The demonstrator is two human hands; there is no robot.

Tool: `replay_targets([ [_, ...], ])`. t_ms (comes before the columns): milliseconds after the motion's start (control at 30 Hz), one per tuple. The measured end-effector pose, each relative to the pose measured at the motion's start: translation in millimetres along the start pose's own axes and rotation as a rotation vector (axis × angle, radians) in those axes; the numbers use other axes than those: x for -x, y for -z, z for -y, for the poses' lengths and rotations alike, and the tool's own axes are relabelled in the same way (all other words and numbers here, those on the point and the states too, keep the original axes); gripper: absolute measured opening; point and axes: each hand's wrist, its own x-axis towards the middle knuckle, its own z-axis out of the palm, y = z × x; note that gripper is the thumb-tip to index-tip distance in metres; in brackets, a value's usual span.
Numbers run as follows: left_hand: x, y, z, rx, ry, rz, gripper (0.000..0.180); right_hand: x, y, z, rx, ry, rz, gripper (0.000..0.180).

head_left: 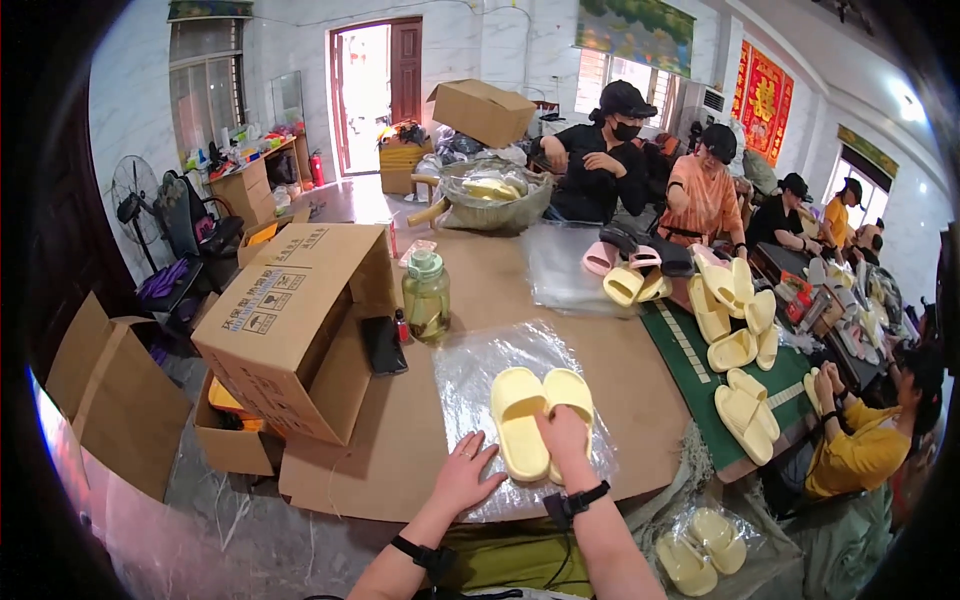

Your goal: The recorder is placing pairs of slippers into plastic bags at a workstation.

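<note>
A pair of pale yellow slippers lies side by side on clear plastic bags in front of me, toes pointing away. My right hand is closed on the right slipper, its curled fingers at the strap opening; the fingertips are partly hidden. Flat on the plastic, just left of the slippers, rests my left hand with its fingers spread, holding nothing. Both wrists wear black straps.
An open cardboard box lies on the table's left, beside a black phone and a green-lidded bottle. More yellow slippers cover the green mat at right. Bagged slippers sit lower right. Several people work across and along the right.
</note>
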Motion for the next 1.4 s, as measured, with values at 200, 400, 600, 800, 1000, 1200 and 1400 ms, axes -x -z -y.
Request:
replay_targets([
  [200,2.2,-0.9,1.2,0.037,-0.003,-0.033,0.059,39.7,38.5,-56.1,-0.06,-0.047,-0.095,0.044],
  [400,-2.4,6.3,-2.6,0.067,-0.013,0.004,0.053,82.1,83.5,-110.5,-0.111,-0.158,-0.23,0.04],
  [600,-9.6,16.6,-4.5,0.017,-0.039,0.128,0.053,83.1,91.5,-124.2,-0.168,-0.255,-0.211,0.044],
  [800,-19.6,22.6,-32.1,-0.213,-0.187,0.149,0.045,85.3,92.8,-124.1,-0.185,-0.289,-0.204,0.044],
  [1000,-13.1,8.6,-31.1,-0.018,-0.156,0.143,0.037,90.6,94.7,-132.9,-0.505,-0.314,-0.323,0.03],
  [1200,-19.3,10.8,-30.9,0.007,-0.141,0.048,0.023,109.2,100.4,-159.5,-0.613,-0.276,-0.321,0.019],
  [1400,-19.8,6.7,-27.2,0.081,-0.077,-0.023,0.017,146.8,112.5,-159.2,-0.762,-0.165,-0.308,0.02],
])
